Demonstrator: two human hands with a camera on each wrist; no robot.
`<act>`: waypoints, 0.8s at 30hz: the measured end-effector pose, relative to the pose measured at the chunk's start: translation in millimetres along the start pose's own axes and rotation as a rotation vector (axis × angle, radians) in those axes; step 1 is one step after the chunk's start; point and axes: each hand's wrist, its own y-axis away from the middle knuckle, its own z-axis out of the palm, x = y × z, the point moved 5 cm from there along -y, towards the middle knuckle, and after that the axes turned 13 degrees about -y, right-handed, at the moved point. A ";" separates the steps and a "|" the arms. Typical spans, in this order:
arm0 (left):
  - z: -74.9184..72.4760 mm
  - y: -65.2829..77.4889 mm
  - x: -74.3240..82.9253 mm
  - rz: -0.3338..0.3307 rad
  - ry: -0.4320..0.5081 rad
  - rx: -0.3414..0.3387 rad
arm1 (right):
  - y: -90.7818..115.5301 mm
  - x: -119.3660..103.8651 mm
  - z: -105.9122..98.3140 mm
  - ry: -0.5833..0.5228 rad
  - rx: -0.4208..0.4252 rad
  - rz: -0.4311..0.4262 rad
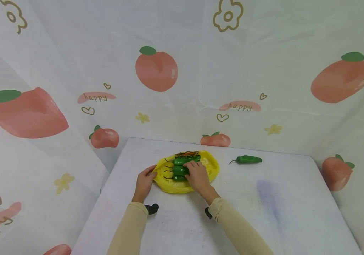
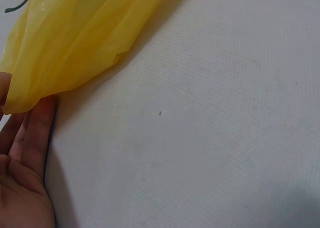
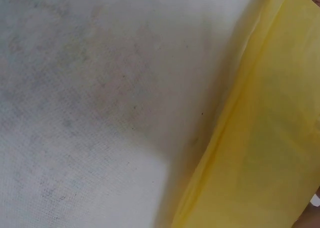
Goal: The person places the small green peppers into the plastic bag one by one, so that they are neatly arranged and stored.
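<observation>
A yellow plastic bag [image 1: 213, 169] with dark and orange print lies spread on the table, its rim raised around three long green peppers [image 1: 186, 160] with thin stems pointing left. At the bag's left edge, my left hand [image 1: 145, 182] pinches the plastic, thumb above and fingers beneath; the left wrist view shows the fingers [image 2: 37, 133] under the yellow edge. My right hand [image 1: 198, 176] reaches over the bag's near right side and grips the right end of the middle pepper [image 1: 178, 170]. Yellow plastic mostly hides that hand in the right wrist view.
Another green pepper [image 1: 248, 160] lies on the white table [image 1: 296, 205], right of the bag. A white curtain [image 1: 185, 113] printed with fruit and flowers rises behind the table and along its sides. A bluish stain marks the tabletop at right.
</observation>
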 end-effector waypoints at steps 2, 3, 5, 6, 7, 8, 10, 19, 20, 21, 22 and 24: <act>-0.1 0.8 1.6 -0.001 -0.001 0.000 | 0.3 0.1 -0.4 -0.013 0.010 -0.012; -0.2 1.1 2.1 -0.003 -0.001 0.000 | 0.3 0.0 -0.6 -0.011 0.016 -0.019; -0.3 1.6 2.6 -0.005 -0.003 -0.002 | 0.6 -0.3 -1.3 -0.015 0.015 -0.021; -0.3 1.9 2.6 -0.006 -0.006 -0.003 | 0.7 -0.5 -1.6 -0.016 0.012 -0.020; -0.2 2.0 2.5 -0.008 -0.006 -0.005 | 0.6 -0.7 -1.8 -0.020 0.006 -0.016; -0.2 2.2 2.2 -0.011 -0.007 -0.006 | 0.6 -0.9 -2.1 -0.015 0.001 -0.014; -0.3 2.7 2.4 -0.018 -0.004 -0.008 | 0.3 -1.2 -2.9 -0.008 -0.010 -0.007; -0.3 3.4 2.7 -0.019 0.000 -0.018 | -1.6 -3.4 -9.0 0.039 -0.056 -0.003; -0.1 3.5 2.6 -0.018 0.000 -0.021 | -1.7 -3.8 -9.9 0.052 -0.064 -0.002; -0.2 3.6 2.4 -0.019 0.002 -0.021 | -1.9 -4.2 -10.8 0.065 -0.070 -0.001; -0.3 3.6 2.0 -0.019 0.001 -0.019 | -1.9 -4.5 -11.8 0.077 -0.073 0.000; -0.5 3.2 1.4 -0.021 0.006 -0.017 | -2.4 -5.4 -14.6 0.091 -0.073 0.002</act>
